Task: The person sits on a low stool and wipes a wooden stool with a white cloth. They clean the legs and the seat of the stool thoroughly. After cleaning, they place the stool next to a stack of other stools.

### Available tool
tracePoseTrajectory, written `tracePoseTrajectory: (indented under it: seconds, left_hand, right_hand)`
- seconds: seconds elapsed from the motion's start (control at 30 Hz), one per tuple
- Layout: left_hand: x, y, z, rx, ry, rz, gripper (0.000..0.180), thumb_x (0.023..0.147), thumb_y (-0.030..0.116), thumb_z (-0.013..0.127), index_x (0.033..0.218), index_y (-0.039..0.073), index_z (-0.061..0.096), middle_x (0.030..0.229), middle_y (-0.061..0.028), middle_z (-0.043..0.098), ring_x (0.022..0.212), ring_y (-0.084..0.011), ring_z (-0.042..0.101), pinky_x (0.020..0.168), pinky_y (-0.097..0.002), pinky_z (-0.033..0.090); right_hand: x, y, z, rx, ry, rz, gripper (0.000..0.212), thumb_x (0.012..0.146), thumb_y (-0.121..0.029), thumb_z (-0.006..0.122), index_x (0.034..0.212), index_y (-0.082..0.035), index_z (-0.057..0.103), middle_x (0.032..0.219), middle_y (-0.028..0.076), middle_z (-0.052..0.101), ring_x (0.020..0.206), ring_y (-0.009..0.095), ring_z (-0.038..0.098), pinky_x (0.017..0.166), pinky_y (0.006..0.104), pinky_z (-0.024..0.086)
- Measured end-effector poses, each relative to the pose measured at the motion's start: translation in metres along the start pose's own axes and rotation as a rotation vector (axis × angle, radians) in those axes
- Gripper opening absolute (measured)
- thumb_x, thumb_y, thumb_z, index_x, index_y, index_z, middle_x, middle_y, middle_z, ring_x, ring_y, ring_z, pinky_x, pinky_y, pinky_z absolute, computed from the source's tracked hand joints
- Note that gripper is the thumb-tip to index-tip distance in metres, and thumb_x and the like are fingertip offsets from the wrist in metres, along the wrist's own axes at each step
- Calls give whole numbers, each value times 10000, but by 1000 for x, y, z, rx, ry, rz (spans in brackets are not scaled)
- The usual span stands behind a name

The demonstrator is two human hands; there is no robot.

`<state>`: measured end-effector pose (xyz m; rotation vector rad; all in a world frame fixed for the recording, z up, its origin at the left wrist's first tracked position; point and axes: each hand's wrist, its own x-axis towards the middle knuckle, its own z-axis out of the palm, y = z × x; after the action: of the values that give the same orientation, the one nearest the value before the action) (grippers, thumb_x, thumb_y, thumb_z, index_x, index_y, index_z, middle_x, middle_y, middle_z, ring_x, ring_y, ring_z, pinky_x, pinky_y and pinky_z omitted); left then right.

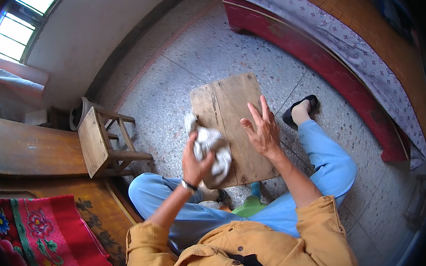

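In front of my knees stands a low wooden table with a worn top of joined planks. My left hand, with a band at the wrist, grips a crumpled white and grey cloth over the table's left edge. Part of the cloth is smeared by motion. Above the right half of the tabletop hovers my right hand, its fingers spread and nothing in them.
A wooden stool is at the left, beside a wooden cabinet. Red flowered fabric lies lower left. A bed with a dark red base runs along the right. Green plastic shows between my legs.
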<state>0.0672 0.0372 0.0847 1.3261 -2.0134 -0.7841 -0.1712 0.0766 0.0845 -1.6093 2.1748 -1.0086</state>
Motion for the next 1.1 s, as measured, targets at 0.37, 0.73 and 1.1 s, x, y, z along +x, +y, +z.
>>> tracePoseTrajectory:
  seconds: [0.37, 0.73, 1.1]
  left_hand:
    - [90, -8, 23, 18, 88, -80, 649, 711, 240, 678, 1300, 58, 476, 1164, -232, 587, 1081, -373, 569, 930, -424, 455]
    - [-37, 12, -13, -88, -124, -79, 699, 699, 171, 724, 1318, 13, 441, 1244, -199, 538, 1180, -326, 523, 1002, -385, 415]
    - [133, -17, 22, 3, 84, -132, 648, 718, 257, 724, 1287, 48, 493, 1122, -209, 631, 1038, -346, 608, 893, -411, 482]
  right_hand:
    - [3, 5, 1, -87, 33, -23, 793, 893, -691, 317, 1347, -60, 473, 1489, 238, 234, 1191, 425, 436, 851, 471, 523]
    - [0, 1, 2, -88, 20, -10, 783, 893, -683, 337, 1351, -61, 467, 1493, 244, 225, 1162, 429, 456, 828, 455, 532]
    - [3, -3, -1, -54, -12, 4, 775, 898, -674, 336, 1351, -59, 466, 1493, 252, 216, 1169, 442, 447, 867, 470, 512]
